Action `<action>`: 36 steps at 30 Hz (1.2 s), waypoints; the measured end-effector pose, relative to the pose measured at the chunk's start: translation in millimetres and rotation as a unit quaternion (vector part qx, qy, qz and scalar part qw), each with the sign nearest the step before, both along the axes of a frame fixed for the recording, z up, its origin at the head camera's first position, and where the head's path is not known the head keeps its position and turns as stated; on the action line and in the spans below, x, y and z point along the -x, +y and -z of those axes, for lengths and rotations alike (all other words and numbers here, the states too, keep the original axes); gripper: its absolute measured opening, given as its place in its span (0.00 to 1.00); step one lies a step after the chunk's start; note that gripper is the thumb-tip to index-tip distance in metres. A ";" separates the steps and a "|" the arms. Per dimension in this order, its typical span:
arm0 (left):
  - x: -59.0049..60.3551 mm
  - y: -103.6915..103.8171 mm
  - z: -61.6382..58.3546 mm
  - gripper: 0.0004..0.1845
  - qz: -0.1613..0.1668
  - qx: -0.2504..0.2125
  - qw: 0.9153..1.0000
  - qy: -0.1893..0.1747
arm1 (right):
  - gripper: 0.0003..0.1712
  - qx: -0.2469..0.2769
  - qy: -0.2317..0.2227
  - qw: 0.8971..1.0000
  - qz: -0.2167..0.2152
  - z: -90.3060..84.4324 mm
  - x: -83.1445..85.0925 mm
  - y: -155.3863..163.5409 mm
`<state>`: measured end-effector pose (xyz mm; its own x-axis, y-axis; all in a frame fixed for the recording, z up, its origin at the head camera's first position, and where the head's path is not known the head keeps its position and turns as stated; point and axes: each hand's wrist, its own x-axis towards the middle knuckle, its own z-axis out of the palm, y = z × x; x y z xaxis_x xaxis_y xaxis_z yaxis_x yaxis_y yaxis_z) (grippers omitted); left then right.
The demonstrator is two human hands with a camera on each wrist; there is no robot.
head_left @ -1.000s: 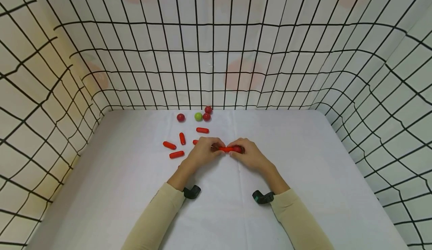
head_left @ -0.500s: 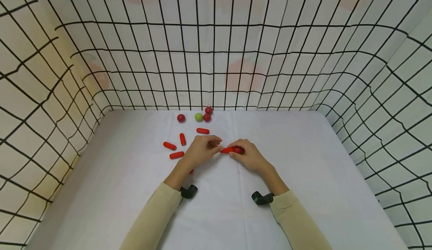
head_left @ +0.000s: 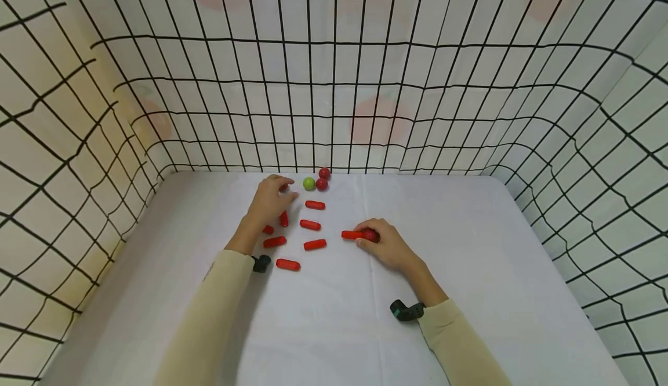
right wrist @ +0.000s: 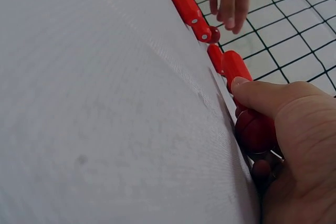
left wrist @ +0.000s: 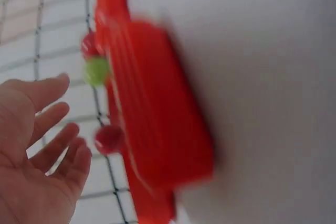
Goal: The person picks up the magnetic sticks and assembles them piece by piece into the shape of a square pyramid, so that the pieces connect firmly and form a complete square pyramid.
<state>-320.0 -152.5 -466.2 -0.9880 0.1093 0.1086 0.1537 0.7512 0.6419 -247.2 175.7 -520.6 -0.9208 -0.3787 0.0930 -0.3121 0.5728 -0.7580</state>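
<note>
My right hand (head_left: 390,248) grips a short red rod (head_left: 351,235) joined to or lying against a dark red ball (head_left: 370,235), low over the table. In the right wrist view the thumb presses on the red rod (right wrist: 235,69), and the dark red ball (right wrist: 255,131) sits below it. At the back left, my left hand (head_left: 268,199) reaches over another dark red ball (head_left: 284,188), its fingers spread. The left wrist view has that ball (left wrist: 108,139) just beyond the fingertips of my left hand (left wrist: 44,145), apart from them.
Several loose red rods, such as one near the front (head_left: 288,265), lie left of centre on the white-covered table (head_left: 334,328). A green ball (head_left: 309,184) and two dark red balls (head_left: 322,184) sit by the back edge. Black wire mesh (head_left: 334,79) encloses the back and sides.
My left hand has let go of the red rod's end and moved left and back to the lone red ball, uncovering several rods. My right hand keeps its hold in nearly the same place.
</note>
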 end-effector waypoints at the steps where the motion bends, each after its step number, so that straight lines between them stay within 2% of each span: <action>1: 4.5 -3.6 0.6 0.23 -0.011 0.008 1.000 0.001 | 0.14 0.001 0.001 1.000 -0.001 0.1 -0.2 0.3; 5: 15.5 -12.6 4.2 0.26 -0.032 0.029 0.999 -0.020 | 0.14 0.002 0.005 1.000 -0.005 0.8 0.0 1.2; 10: 20.9 -16.3 10.5 0.30 -0.007 0.048 0.998 -0.049 | 0.14 0.003 0.004 1.000 -0.003 -0.4 -2.0 -1.0; 12: 21.7 -16.9 12.8 0.28 -0.004 0.044 0.998 -0.053 | 0.15 0.006 -0.003 1.000 -0.003 -1.2 -3.2 -2.2; 17: 22.2 -18.0 17.9 0.20 -0.021 0.019 0.998 -0.053 | 0.15 0.010 -0.012 1.000 -0.003 -1.4 -4.4 -2.2; 21: 20.2 -18.7 19.2 0.18 -0.033 -0.002 0.998 -0.051 | 0.14 0.006 0.003 1.000 -0.005 -1.8 -3.8 -1.1; 25: 12.6 -20.3 16.6 0.18 -0.039 -0.021 0.998 -0.050 | 0.13 0.006 0.008 1.000 -0.006 -1.7 -3.6 -1.4; 29: 0.6 -20.6 11.6 0.18 -0.026 -0.050 0.997 -0.045 | 0.15 -0.003 0.001 1.000 -0.001 -1.3 -4.6 -1.8; 36: -23.2 -11.4 10.2 0.26 0.039 -0.095 0.995 -0.011 | 0.15 -0.003 0.001 1.000 0.002 -1.0 -4.7 -1.0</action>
